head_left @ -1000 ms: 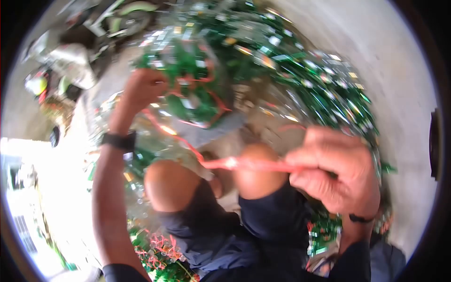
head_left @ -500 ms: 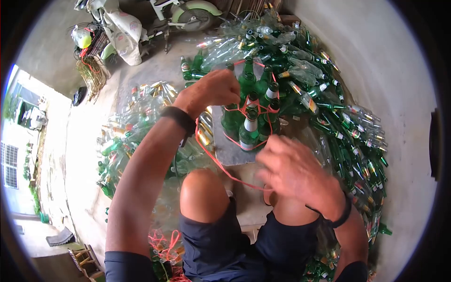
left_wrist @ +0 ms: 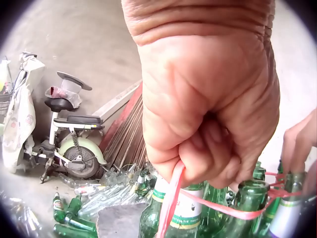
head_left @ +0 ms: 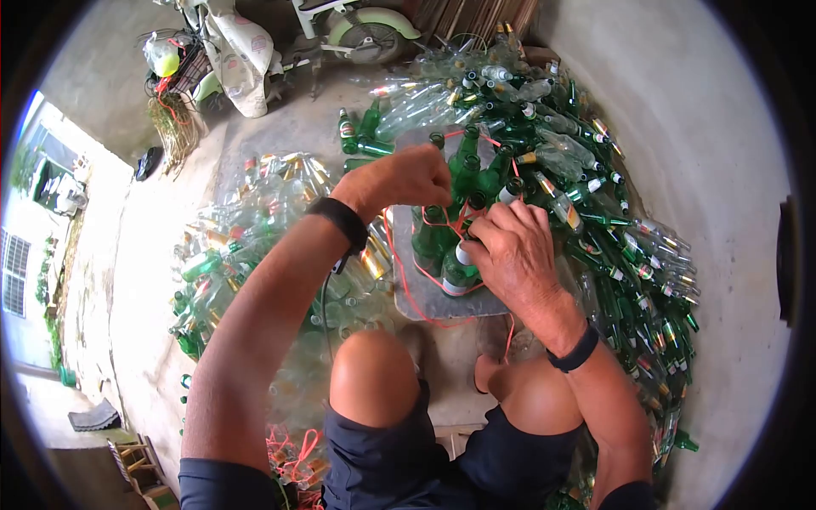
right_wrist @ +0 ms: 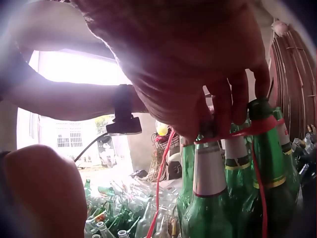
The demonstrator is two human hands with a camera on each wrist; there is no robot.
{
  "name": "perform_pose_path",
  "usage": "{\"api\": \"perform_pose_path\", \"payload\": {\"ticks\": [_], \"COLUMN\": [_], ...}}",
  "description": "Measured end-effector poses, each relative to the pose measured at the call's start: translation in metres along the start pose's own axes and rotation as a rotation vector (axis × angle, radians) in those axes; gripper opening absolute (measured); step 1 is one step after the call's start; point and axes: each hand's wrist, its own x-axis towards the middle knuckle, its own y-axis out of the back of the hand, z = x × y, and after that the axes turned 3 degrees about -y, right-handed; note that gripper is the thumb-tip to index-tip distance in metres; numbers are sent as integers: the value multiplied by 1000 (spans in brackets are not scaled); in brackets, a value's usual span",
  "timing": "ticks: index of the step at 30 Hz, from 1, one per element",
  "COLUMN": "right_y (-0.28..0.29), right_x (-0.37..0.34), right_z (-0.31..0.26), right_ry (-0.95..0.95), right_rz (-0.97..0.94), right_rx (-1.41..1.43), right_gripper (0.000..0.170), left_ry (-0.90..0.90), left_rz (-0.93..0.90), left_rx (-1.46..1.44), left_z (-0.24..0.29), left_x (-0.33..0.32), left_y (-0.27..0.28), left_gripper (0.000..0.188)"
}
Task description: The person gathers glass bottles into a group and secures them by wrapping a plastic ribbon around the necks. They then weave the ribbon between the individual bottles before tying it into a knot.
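Note:
A cluster of upright green glass bottles (head_left: 456,276) stands on a grey slab (head_left: 489,306) before the knees, with red plastic string around the bottles and between their necks. My left hand (head_left: 399,183) is curled at the cluster's left side, gripping the red string (left_wrist: 171,203), which runs out from under its fingers. From there a slack length loops down past the slab's front edge. On the near right, my right hand (head_left: 514,259) reaches over the bottle tops, fingers and thumb around the neck of a front bottle (right_wrist: 208,171). Its palm hides that bottle's mouth.
Piles of loose bottles lie left (head_left: 280,204) and right (head_left: 633,255) of the slab. A tangle of red string (head_left: 293,450) sits by the left thigh. An electric scooter (head_left: 370,38) stands behind, and a bare wall (head_left: 731,212) rises at the right.
The right hand, which earlier pulled the string taut near the right knee, has moved forward onto the bottle tops. The left hand has shifted right to the cluster. The string now hangs slack.

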Motion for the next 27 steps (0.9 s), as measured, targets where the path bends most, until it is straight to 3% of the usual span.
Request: {"api": "perform_pose_path", "payload": {"ticks": [5,15,17,21,23,27], "right_y": [-1,1,-1,1,2,1], "right_x": [-3,-5,-5,-5,-5,-6], "right_z": [2,5,5,6,5,8], "right_ry": [2,21,16,19,29,25], "right_rz": [9,17,16,4,14,15], "right_rx": [21,44,47,32,43,58], "right_gripper": [20,22,22,23,23,24], "left_ry": [-158,-259,-169,-213,65,170], "left_rz": [109,357,417,576,553,552], "left_rx": [139,109,35,73,-95,-161], "left_z": [-5,-21,-18,-24,-16,-16], "left_x": [-4,-27,-31,-35,-41,-49], "left_y": [-9,-34,-37,-55,-60,-67], "left_gripper": [17,10,11,13,9,11]}}
